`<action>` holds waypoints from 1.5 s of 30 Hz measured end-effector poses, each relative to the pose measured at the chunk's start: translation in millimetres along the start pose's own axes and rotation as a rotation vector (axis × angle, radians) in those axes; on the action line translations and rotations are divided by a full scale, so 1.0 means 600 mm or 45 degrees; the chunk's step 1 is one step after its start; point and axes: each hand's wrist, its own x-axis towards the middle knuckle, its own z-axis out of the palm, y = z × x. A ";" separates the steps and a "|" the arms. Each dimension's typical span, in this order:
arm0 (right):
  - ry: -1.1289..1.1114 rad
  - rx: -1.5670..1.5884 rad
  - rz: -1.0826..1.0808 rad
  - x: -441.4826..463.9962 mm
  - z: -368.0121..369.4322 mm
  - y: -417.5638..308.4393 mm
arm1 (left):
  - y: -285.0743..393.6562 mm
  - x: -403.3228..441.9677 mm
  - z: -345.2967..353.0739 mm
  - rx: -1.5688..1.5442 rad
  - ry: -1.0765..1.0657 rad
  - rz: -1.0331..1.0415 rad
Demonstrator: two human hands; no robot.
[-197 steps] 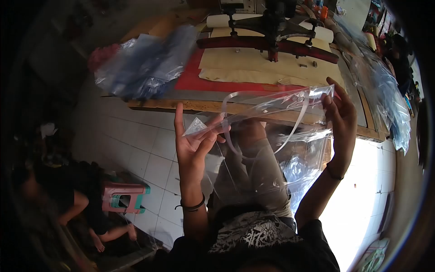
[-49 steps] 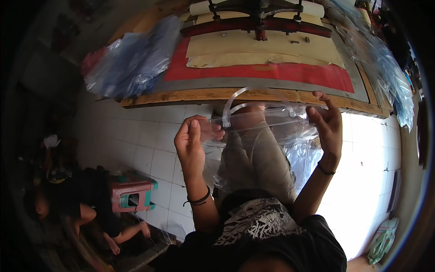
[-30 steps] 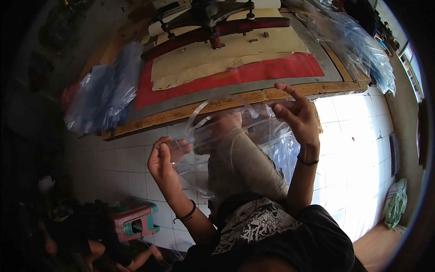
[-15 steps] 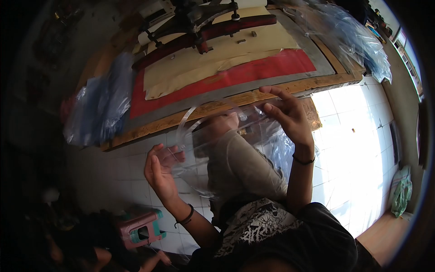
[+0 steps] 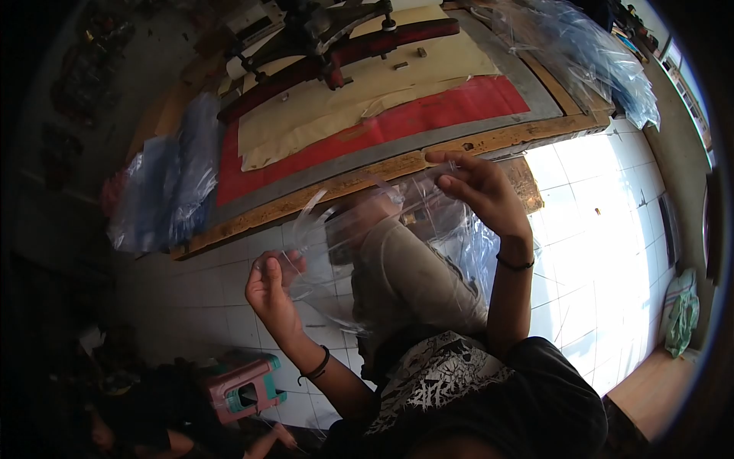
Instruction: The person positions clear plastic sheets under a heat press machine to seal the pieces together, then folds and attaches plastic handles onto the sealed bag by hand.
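A clear plastic bag [image 5: 336, 237] is stretched between my two hands, above my bent leg. It is see-through, with a curved, handle-like strip along its upper left side. My left hand [image 5: 277, 294] pinches its left edge between thumb and fingers. Higher up and to the right, my right hand [image 5: 485, 191] grips the opposite end, thumb below and index finger extended along the top. Beyond the bag is the wooden edge of the worktable [image 5: 367, 174]; neither hand touches it.
A black and red press frame [image 5: 329, 57] stands over beige sheets [image 5: 306, 130] and a red sheet [image 5: 482, 103]. Stacked plastic bags lie at the table's left [image 5: 168, 180] and right [image 5: 581, 53]. A pink and green stool [image 5: 245, 390] is at lower left, near another person [image 5: 145, 413].
My right hand has shifted slightly left and its fingers have drawn closer together on the bag. My left hand's fingers have closed more on the other edge. The bag's handle strip has moved slightly.
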 end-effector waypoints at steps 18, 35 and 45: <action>0.030 0.068 0.104 -0.001 -0.007 0.017 | 0.014 0.005 -0.010 0.015 -0.055 -0.009; 0.131 0.065 0.124 0.005 -0.001 0.011 | 0.020 0.000 -0.005 -0.068 -0.064 -0.036; 0.177 0.007 0.138 0.002 -0.009 0.018 | 0.030 -0.006 0.004 -0.110 -0.032 -0.078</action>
